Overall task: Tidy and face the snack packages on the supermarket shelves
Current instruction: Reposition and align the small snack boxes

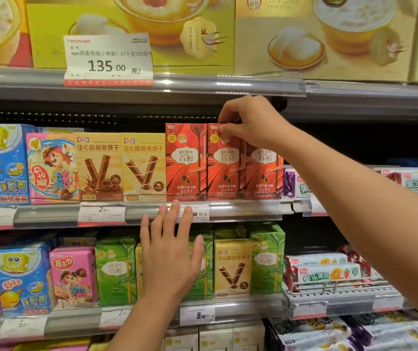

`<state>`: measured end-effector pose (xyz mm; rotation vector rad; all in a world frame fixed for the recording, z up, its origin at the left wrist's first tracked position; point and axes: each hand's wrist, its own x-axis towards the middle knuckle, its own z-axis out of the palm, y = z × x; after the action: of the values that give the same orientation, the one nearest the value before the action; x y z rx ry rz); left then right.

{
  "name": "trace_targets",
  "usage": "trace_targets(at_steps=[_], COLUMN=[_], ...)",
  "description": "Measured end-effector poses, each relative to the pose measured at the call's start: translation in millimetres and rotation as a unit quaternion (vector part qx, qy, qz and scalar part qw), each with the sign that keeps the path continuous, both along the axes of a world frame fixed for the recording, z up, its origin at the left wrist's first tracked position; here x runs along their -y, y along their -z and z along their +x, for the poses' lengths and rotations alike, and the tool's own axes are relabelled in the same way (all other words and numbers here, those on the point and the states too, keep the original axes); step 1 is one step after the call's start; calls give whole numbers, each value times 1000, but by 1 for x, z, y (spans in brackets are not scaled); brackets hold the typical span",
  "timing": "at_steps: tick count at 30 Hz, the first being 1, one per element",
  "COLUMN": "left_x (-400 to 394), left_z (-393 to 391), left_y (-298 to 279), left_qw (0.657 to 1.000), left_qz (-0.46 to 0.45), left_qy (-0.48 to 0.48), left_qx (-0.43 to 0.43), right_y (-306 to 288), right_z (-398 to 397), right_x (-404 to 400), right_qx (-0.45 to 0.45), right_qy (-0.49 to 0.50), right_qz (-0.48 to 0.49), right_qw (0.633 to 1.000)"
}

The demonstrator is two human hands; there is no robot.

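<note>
- Middle red box (224,163) stands upright on the mid shelf (240,207), long axis vertical, front face toward the aisle; it sits betw. the left red box (185,162) and the right red box (263,171), touching both as far as I can tell
- Right hand (249,121) is directly above it, thumb + fingers curled, pinching its top edge; reach comes from the right side and down onto the box
- Left hand (171,252) is lower, fingers straight and spread, holding nothing; its fingertips (176,204) reach up to the shelf's front rail just under the left red box, palm in front of the green boxes (115,271) one shelf down
- So right hand is the nearer one; box lies under it, up and to the right of the left hand. Judgement: next move prob. a small pull fwd or a squaring twist so all fronts line up w/ the rail
- Count, mid shelf: 3 red boxes, 2 tan wafer-roll boxes (121,167), 1 pink box (52,168), 1 blue cartoon box (0,164)
- Price tags (101,212) clipped along the rail; big yellow gift boxes (197,31) on the top shelf
</note>
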<state>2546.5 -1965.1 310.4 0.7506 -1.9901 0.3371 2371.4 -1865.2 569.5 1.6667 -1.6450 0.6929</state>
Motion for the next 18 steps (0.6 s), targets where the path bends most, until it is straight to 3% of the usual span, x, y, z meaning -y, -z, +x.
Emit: trace_targets(at_steps=[8, 18], left_x=[0, 4], left_z=[2, 0], left_y=[0, 2], left_qw=[1000, 1000], left_qz=[1, -3], left_qy=[0, 2], left_qx=[11, 4], right_y=[0, 12], right_z=[-9, -3], right_x=[1, -2], right_qx=[93, -45], right_qy=[-42, 48], right_qz=[10, 24], right_qw=[995, 998])
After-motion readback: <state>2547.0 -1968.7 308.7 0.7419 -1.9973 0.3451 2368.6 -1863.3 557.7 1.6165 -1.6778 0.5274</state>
